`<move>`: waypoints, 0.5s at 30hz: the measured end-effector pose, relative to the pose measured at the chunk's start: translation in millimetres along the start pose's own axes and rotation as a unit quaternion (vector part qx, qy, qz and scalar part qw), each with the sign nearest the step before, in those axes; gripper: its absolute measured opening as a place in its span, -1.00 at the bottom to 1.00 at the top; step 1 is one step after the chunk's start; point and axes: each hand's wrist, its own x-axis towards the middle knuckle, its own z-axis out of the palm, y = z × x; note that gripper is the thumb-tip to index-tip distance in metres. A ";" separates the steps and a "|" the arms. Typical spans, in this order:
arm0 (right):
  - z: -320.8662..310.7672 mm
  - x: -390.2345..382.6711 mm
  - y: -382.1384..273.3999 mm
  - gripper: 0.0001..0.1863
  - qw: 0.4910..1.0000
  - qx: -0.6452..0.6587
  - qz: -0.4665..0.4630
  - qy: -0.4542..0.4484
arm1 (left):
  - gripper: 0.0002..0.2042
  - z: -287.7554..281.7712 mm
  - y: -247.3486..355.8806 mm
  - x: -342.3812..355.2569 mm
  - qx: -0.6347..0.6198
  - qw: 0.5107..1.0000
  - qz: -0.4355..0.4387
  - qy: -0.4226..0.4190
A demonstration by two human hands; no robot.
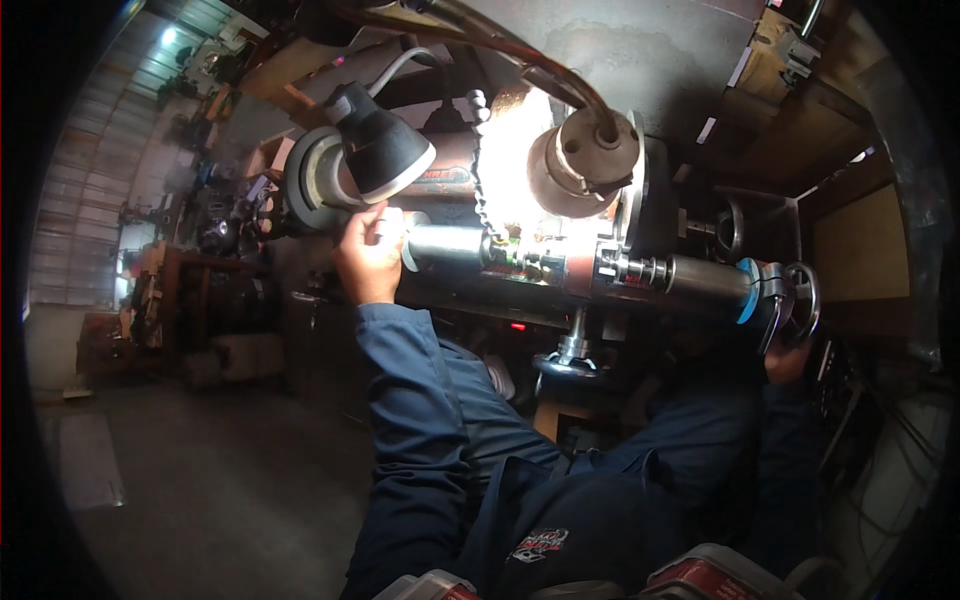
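My left hand [368, 255] is raised to the left end of a shiny metal cylinder [450, 245] on a machine. Its thumb and fingers are closed round a small pale end piece [390, 226] there. At the far right, in shadow, my right hand [788, 360] is just below the rim of a chrome handwheel [806, 303]; its fingers are mostly hidden. Beside that wheel, a second metal cylinder [700, 280] carries a blue ring [747, 291] and a clamp with a lever [772, 315]. A slim stepped shaft [640, 270] sits between the cylinders.
A black lamp [380, 145] hangs just above my left hand. Over the brightly lit middle is a round brown housing [585, 160] on a bent pipe. Another handwheel [570, 365] juts toward my lap. Cluttered shelves [200, 280] stand at the left, cables [885, 420] at the right.
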 end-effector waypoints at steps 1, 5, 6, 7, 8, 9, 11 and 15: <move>0.0 -1.0 2.1 -0.47 1.000 -0.017 -0.004 0.024 | -0.81 -0.1 0.9 -0.1 0.000 1.000 0.002 -0.001; 7.9 9.4 -53.7 -0.55 0.926 -0.314 -0.143 0.153 | -0.80 1.2 1.5 0.6 -0.023 1.000 -0.016 0.012; 8.9 16.3 -68.5 -0.55 0.926 -0.315 -0.139 0.152 | -0.79 0.7 2.3 0.4 -0.023 1.000 -0.005 0.012; 10.8 26.8 -83.1 -0.56 0.924 -0.328 -0.134 0.145 | -0.79 0.3 3.2 -0.3 -0.022 1.000 -0.005 0.009; 13.3 36.7 -95.0 -0.56 0.922 -0.338 -0.129 0.138 | -0.79 -0.7 4.9 -0.5 -0.021 1.000 -0.008 0.016; 14.3 44.1 -105.0 -0.62 0.922 -0.340 -0.108 0.147 | -0.79 0.1 5.7 -0.7 -0.023 0.999 -0.010 0.023; 9.5 55.0 -107.7 -0.64 0.923 -0.351 -0.094 0.130 | -0.78 2.5 6.3 -1.7 -0.041 0.999 -0.013 0.024; 11.5 63.5 -115.4 -0.68 0.918 -0.358 -0.115 0.126 | -0.79 1.3 9.5 -2.6 -0.055 0.998 -0.022 0.029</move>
